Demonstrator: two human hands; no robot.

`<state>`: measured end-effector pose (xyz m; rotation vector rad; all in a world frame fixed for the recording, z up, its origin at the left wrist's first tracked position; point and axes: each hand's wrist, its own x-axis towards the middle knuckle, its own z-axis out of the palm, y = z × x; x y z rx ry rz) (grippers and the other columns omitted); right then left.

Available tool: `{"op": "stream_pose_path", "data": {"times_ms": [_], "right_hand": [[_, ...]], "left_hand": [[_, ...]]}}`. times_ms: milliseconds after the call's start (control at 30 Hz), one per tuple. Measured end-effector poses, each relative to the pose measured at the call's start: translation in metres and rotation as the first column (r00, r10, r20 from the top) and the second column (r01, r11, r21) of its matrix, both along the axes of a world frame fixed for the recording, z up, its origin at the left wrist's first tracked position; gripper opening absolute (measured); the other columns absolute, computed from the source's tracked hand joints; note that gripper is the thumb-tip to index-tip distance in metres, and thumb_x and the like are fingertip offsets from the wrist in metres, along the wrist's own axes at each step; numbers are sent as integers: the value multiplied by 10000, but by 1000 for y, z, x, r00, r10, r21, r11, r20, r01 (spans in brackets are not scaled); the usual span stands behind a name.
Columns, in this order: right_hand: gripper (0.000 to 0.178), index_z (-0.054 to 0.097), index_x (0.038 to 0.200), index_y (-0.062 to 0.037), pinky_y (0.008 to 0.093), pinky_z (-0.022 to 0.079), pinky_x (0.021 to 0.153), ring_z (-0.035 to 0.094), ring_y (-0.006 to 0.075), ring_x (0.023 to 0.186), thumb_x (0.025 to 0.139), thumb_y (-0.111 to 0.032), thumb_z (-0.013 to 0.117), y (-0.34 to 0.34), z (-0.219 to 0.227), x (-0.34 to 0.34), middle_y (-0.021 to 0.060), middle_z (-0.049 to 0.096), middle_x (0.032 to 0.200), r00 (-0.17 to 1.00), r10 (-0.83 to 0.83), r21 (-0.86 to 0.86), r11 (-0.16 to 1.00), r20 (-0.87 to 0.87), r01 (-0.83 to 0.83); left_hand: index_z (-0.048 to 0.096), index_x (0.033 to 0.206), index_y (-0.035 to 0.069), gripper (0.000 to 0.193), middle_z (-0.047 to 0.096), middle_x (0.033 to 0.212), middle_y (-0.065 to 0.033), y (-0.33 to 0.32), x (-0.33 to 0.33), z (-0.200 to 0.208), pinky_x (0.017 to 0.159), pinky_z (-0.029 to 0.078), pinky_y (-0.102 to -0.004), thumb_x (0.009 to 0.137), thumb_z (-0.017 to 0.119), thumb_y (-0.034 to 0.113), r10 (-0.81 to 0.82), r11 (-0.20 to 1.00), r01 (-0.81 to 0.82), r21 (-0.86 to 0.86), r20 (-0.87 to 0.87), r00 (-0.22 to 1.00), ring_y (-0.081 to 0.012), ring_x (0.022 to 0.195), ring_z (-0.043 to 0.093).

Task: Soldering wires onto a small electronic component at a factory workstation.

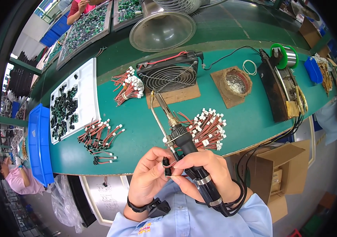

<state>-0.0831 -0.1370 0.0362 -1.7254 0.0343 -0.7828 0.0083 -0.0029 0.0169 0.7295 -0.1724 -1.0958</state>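
Close to my chest, my left hand (pixel 146 177) pinches a small black component (pixel 166 162) between thumb and fingers. My right hand (pixel 212 170) is wrapped round a black soldering iron (pixel 182 138) with a thin metal solder-feed tube (pixel 155 114) clamped alongside. The iron's tip points away from me, toward the fan. Thumb and forefinger of that hand also meet at a short red wire (pixel 171 166) beside the component; whether it is joined is hard to see. Behind the iron lies a pile of red-and-black wires with white connectors (pixel 208 128).
A fan (pixel 170 77) stands beyond my hands, a wire bundle (pixel 131 87) left of it. Wired parts (pixel 97 136) lie near a white tray (pixel 87 75) and blue bin (pixel 39 146). Rightward are a solder pot (pixel 236 82), solder spool (pixel 291 57) and cardboard box (pixel 271 170). An exhaust hood (pixel 162 31) hangs above.
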Motion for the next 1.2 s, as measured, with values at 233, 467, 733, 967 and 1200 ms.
{"op": "stream_pose_path", "data": {"times_ms": [233, 467, 733, 967, 1200], "right_hand": [[374, 521, 973, -40, 270, 480, 603, 633, 173, 661, 669, 43, 720, -1, -1, 0, 60, 642, 739, 1000, 16, 36, 999, -4, -15], [375, 521, 979, -41, 267, 479, 608, 626, 169, 660, 672, 41, 720, -1, 1, 0, 62, 639, 747, 1000, 18, 32, 999, -3, -17], [373, 517, 985, -41, 262, 481, 612, 627, 163, 670, 682, 37, 721, -3, -1, -2, 61, 634, 744, 999, 30, 53, 998, -33, -28], [374, 510, 994, -41, 257, 485, 615, 628, 154, 680, 693, 39, 716, -3, -2, -3, 58, 631, 742, 998, 46, 88, 995, -45, -42], [370, 508, 993, -40, 264, 492, 627, 631, 153, 691, 698, 36, 718, -5, 1, -3, 57, 631, 755, 997, 53, 84, 995, -48, -49]], "left_hand": [[482, 1075, 17, 262, 534, 984, -62, 2, 0, -4, 781, 429, -267, 883, 581, 166, 17, 999, -18, 28, 31, 999, -134, 916, 519], [491, 1064, 12, 263, 537, 981, -63, 1, -1, -2, 790, 425, -267, 878, 591, 168, 20, 999, -21, 41, 36, 999, -135, 908, 523], [493, 1055, 7, 246, 541, 979, -78, 3, 0, -2, 779, 432, -276, 881, 584, 156, 14, 999, -16, 31, 73, 997, -146, 889, 530], [482, 1056, 2, 235, 549, 975, -102, 1, -1, 2, 767, 443, -286, 890, 567, 144, 25, 999, -27, 29, 97, 995, -155, 869, 539], [474, 1060, -5, 226, 562, 976, -114, 1, -1, 3, 760, 449, -287, 894, 555, 127, 37, 999, -41, 24, 123, 992, -163, 862, 553]]}}
